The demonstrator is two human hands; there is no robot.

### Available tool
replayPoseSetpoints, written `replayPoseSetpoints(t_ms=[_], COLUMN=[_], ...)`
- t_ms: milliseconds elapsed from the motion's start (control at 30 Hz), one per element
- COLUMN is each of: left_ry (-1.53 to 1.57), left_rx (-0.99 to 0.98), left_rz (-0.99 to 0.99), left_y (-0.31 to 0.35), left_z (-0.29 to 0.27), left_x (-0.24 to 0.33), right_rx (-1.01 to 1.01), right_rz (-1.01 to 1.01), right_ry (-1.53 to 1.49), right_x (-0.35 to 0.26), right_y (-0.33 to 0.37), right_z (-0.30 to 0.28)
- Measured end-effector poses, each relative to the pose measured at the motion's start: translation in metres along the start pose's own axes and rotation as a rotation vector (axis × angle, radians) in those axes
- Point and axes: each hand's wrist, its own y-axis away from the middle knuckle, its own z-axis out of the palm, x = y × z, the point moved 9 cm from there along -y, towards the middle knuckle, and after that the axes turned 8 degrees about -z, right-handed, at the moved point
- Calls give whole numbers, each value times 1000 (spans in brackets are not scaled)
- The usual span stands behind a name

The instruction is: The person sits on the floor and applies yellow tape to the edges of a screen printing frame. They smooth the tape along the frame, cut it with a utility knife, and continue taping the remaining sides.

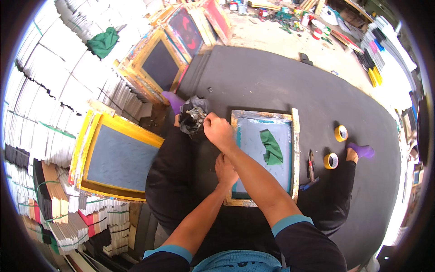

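A silkscreen frame (295, 154) with worn wooden rails and grey-blue mesh lies on the dark mat between my legs. On its mesh rests a crumpled green cloth (272, 148). My left hand (225, 171) is at the frame's left rail, closed around it, with part of the fingers hidden by my right forearm. Crossing over the left, my right hand (219, 131) is a closed fist beside the frame's upper left corner. Anything inside that fist is hidden. Just left of it sits a crumpled black plastic bag (194, 113), close to my purple-socked left foot.
A yellow silkscreen frame (120, 156) lies at my left, beside stacked sheets (47, 86). Other frames (161, 65) lean at the far left. To the right are two yellow tape rolls (341, 133), red-handled pliers (311, 165) and a blue tool (309, 184). Paint cans (317, 31) stand far back.
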Motion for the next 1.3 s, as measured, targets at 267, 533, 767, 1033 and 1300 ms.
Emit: replayPoseSetpoints(t_ms=[267,533,767,1033,1300], left_ry=[-311,-241,-203,-134,385], left_rx=[107,106,172,180,-134], left_rz=[23,178,-2,79,210], left_y=[15,-64,-16,-36,-14], left_z=[-23,-18,-27,-19,-5], left_x=[16,30,13,-1,117], right_rx=[158,299,457,447,678], right_rz=[90,320,647,488,-123], right_ry=[-71,422,836,727,-208], right_x=[122,269,354,380,220], right_y=[93,199,272,284,234], right_z=[-78,-223,-333,-348,-323])
